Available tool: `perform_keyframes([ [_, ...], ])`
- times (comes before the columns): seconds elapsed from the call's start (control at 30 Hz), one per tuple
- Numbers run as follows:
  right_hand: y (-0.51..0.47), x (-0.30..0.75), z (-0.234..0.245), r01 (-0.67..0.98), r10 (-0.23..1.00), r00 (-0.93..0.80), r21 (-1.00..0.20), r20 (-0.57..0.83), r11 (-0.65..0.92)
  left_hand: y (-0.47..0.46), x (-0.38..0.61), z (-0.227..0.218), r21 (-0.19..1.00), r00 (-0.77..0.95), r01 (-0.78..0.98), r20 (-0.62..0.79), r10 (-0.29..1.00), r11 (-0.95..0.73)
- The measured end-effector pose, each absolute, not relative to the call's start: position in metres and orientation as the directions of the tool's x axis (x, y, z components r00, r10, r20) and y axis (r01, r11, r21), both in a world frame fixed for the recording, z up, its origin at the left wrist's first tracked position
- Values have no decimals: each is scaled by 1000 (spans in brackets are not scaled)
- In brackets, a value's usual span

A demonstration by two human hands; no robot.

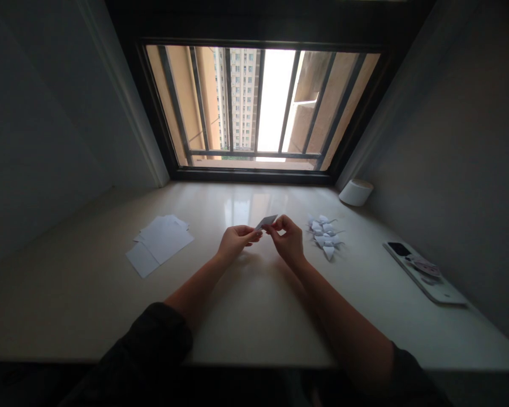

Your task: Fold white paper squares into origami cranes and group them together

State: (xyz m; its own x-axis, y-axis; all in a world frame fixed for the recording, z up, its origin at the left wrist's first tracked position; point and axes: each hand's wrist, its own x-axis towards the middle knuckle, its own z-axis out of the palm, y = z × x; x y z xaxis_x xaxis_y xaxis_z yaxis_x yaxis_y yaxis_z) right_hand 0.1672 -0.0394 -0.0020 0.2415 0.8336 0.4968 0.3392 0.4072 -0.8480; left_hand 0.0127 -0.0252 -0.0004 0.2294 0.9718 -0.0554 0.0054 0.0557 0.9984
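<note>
Both my hands hover above the middle of the pale sill-like table (254,305), pinching one small folded piece of paper (266,221) between them. My left hand (236,241) grips its left end with closed fingers. My right hand (287,237) pinches its right end, fingers curled. The paper is held a little above the surface, tilted up to the right.
A loose stack of white paper sheets (160,243) lies to the left. Several small folded paper figures (326,236) sit in a cluster right of my hands. A white round container (356,192) stands at the back right. A phone on a tray (424,271) rests by the right wall. A barred window (258,107) is behind.
</note>
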Motion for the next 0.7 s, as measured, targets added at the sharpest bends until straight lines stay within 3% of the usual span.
perform_keyframes([
  [0.17, -35, 167, -5, 231, 867, 238, -893, 437, 387, -23, 11, -5, 993, 242, -59, -82, 967, 99],
  [0.4, -31, 163, -8, -137, 953, 192, -955, 235, 263, -25, 11, 1, 995, 238, 16, -101, 966, 100],
  [0.7, -31, 159, -11, -198, 991, 119, -976, 67, 90, -31, 14, 6, 997, 199, 68, -39, 979, 26],
])
